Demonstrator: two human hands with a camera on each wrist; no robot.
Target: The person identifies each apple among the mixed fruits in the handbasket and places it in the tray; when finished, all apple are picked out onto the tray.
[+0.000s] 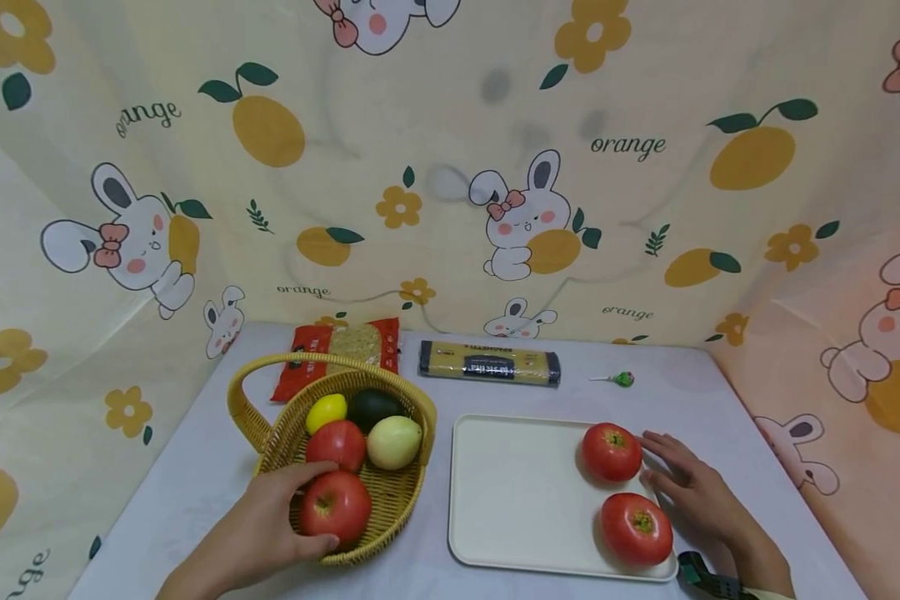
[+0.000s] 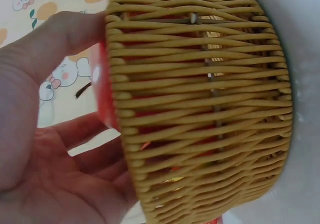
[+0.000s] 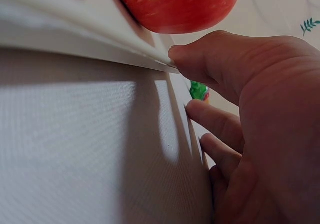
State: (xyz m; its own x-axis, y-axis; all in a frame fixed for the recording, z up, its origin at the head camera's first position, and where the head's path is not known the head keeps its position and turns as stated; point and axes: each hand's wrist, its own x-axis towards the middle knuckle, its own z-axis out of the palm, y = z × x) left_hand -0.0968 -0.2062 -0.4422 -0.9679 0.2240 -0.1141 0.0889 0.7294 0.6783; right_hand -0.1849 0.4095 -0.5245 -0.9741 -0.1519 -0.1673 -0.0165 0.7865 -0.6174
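Observation:
My left hand (image 1: pixel 270 517) reaches over the near left rim of a wicker basket (image 1: pixel 401 500) and grips a red apple (image 1: pixel 336 508), thumb on the near side and fingers on the far side. In the left wrist view the weave hides most of this apple; its dark stem shows. Behind it in the basket lie another red apple (image 1: pixel 337 443), a yellow lemon (image 1: pixel 326 412), a dark green avocado-like fruit (image 1: pixel 375 410) and a pale green round fruit (image 1: pixel 394 442). My right hand (image 1: pixel 693 492) rests at the right edge of a white tray (image 1: pixel 525 500), its thumb touching the rim.
Two red, tomato-like fruits (image 1: pixel 612 452) sit on the tray's right side. At the back are a red bag of dry food (image 1: pixel 360 340), a spaghetti pack (image 1: pixel 489 363) and a green-headed lollipop (image 1: pixel 624 379). The basket's handle (image 1: pixel 249 408) arches over its far left.

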